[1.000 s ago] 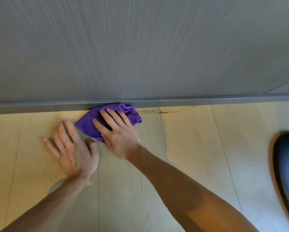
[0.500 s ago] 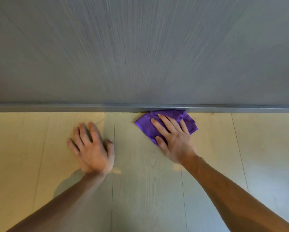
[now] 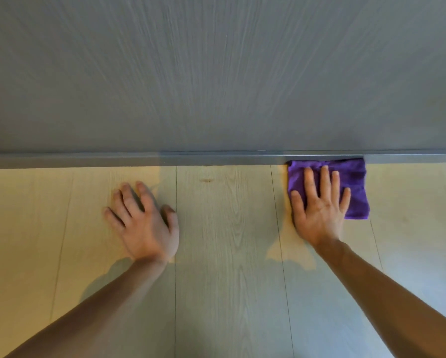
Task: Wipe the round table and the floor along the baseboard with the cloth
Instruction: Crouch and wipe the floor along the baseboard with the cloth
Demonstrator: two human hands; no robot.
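My right hand (image 3: 320,210) presses flat on the purple cloth (image 3: 351,182), fingers spread wide, pinning it to the pale wood-grain floor (image 3: 221,254) at about two o'clock in my view. The cloth lies folded into a rough square, its far edge touching the grey baseboard (image 3: 139,160) that runs straight across from nine o'clock to three o'clock; its right side and near right corner show past my little finger, while my palm covers its near left part and reaches onto bare floor. My left hand (image 3: 144,223) rests palm down on the floor at about ten o'clock, fingers loosely splayed, holding nothing, well apart from the cloth and short of the baseboard. Both forearms reach in from the bottom corners, at seven and five o'clock. A small dark knot mark (image 3: 206,180) sits in the plank between my hands, near the baseboard. Above the baseboard, a grey wood-grain wall panel (image 3: 216,73) fills the upper half of the view toward twelve o'clock.
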